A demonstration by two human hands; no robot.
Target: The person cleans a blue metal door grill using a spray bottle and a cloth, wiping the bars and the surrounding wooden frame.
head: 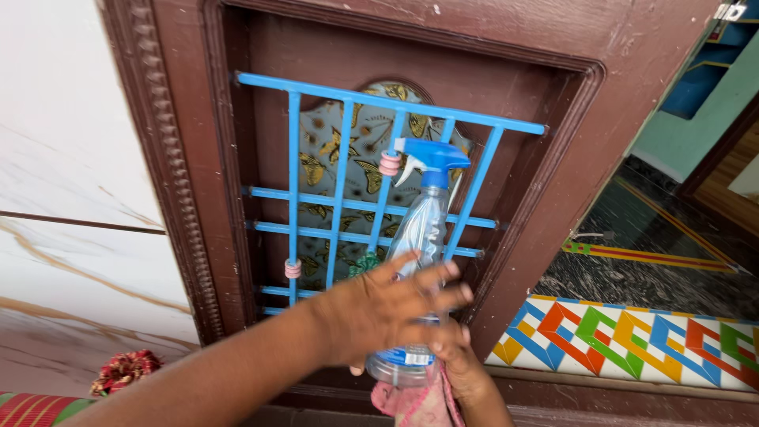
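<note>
The left hand (395,304) has its grip spread wide, fingers splayed across the front of a clear spray bottle (419,261) with a blue trigger head, pressing rather than wrapping it. Below it, the right hand (458,364) closes its grip at the bottle's base, seemingly also pinching a pink cloth (415,403), though that hold is partly hidden. Just behind the bottle stands a blue window grille (348,198).

A dark brown carved wooden window frame (178,182) holds a blue metal grille (348,198) over butterfly-patterned glass (320,162), with white marble wall (63,158) to its left and, to the right, a multicoloured geometric tiled step (632,336) before dark polished floor (640,269).
</note>
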